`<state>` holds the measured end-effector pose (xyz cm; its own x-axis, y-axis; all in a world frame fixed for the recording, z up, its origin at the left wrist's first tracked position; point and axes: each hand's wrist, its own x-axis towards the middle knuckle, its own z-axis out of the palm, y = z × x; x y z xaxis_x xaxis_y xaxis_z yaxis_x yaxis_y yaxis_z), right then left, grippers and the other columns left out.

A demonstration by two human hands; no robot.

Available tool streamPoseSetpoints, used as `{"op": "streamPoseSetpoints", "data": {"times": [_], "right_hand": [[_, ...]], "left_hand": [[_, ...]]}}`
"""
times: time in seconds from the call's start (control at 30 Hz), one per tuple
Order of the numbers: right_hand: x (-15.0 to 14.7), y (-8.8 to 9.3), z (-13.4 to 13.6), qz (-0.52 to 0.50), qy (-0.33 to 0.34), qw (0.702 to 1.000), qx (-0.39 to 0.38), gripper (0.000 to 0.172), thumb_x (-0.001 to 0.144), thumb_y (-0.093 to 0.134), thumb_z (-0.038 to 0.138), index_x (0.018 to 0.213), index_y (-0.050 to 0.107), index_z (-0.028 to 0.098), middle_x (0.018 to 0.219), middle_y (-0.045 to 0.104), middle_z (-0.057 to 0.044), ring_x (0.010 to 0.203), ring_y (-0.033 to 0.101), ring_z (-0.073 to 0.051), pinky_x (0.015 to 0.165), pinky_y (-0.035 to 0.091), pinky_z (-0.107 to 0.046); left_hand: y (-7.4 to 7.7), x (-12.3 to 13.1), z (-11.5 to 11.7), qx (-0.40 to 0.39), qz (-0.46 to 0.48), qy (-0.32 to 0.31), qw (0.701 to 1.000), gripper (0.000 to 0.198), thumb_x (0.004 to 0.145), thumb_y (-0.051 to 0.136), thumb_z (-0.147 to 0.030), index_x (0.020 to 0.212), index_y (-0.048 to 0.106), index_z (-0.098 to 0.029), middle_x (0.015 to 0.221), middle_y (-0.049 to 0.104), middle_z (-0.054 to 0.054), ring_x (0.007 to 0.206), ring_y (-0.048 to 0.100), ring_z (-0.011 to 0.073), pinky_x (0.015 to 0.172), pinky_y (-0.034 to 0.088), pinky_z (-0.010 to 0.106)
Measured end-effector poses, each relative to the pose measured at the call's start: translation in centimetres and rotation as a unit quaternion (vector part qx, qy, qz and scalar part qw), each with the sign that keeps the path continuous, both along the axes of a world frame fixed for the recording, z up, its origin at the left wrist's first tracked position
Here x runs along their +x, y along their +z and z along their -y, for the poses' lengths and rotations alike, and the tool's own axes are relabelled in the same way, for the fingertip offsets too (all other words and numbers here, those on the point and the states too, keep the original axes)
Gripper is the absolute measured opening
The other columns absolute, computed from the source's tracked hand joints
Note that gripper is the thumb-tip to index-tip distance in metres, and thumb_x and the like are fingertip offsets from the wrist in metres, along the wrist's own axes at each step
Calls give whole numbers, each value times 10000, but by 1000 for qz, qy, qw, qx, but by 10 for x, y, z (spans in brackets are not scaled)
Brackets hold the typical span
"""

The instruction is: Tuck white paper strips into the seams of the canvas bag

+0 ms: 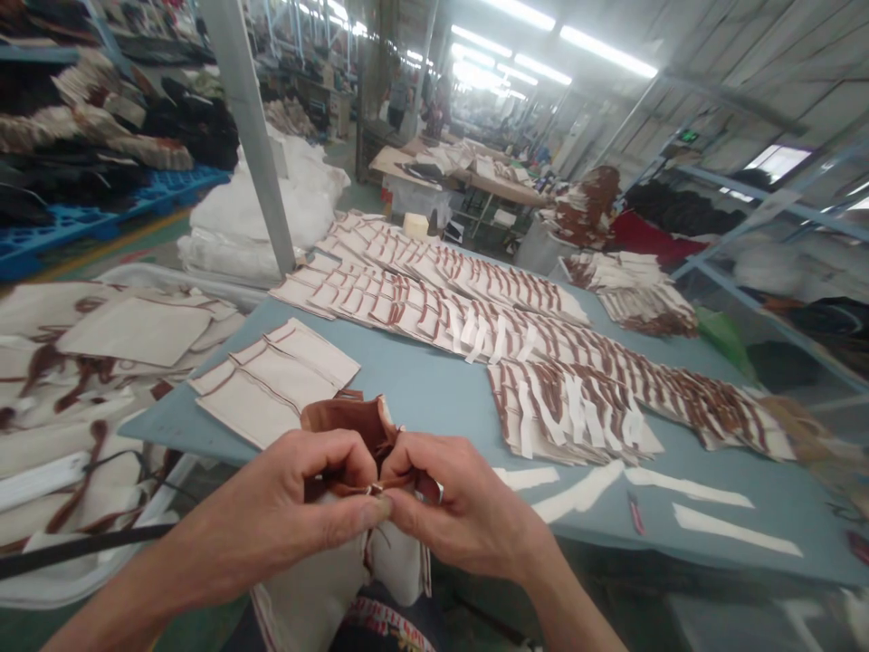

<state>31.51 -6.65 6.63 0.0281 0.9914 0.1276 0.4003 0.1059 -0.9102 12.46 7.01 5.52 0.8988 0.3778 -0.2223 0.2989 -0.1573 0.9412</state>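
In front of my body I hold a cream fabric bag (309,584) with a brown lining and brown edging. My left hand (305,493) pinches its upper edge between thumb and forefinger. Close against it, my right hand (452,507) grips the same edge, so the two thumbs almost meet. The bag's mouth gapes above my fingers and shows the brown inside. Whatever small part lies between the thumb tips is mostly hidden. Just beyond my left hand, flat cream fabric panels (289,371) with dark seams lie on the blue table (414,398).
Rows of overlapping cream pieces with brown trim (434,303) cover the table's far side. White strips (737,530) and a small pinkish tool (636,513) lie at right. A white bin (128,580) of cream pieces stands at left, near a grey post (251,136).
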Motion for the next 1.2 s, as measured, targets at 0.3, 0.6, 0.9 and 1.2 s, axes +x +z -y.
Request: {"op": "streamPoseSetpoints", "data": {"times": [0.3, 0.6, 0.9, 1.2], "right_hand": [[-10, 1, -2, 74, 8, 997, 37, 171, 1020, 702, 225, 885, 599, 236, 802, 611, 49, 701, 532, -139, 684, 363, -257], [-9, 20, -7, 156, 10, 987, 30, 176, 934, 756, 112, 890, 623, 217, 809, 718, 15, 738, 665, -168, 706, 411, -270], [-10, 28, -11, 231, -23, 960, 159, 73, 940, 705, 126, 929, 683, 194, 829, 776, -7, 748, 683, -179, 743, 419, -312], [-20, 10, -18, 322, -65, 923, 199, 161, 981, 563, 117, 904, 670, 210, 768, 787, -7, 651, 759, -169, 610, 396, -304]], "left_hand": [[17, -13, -11, 160, 23, -61, 985, 290, 984, 560, -346, 817, 759, -216, 731, 679, -37, 680, 600, 116, 621, 433, 194], [30, -4, -7, 373, 64, -64, 923, 236, 878, 453, -145, 751, 630, -237, 639, 665, -62, 521, 569, 83, 535, 320, 261], [38, -4, -10, 316, 83, -34, 945, 272, 908, 451, -239, 685, 605, -218, 578, 523, -75, 497, 474, 75, 472, 352, 183], [28, -3, -8, 358, 138, 17, 924, 220, 877, 498, -149, 678, 560, -220, 596, 546, -74, 518, 480, 75, 518, 349, 206]]}}
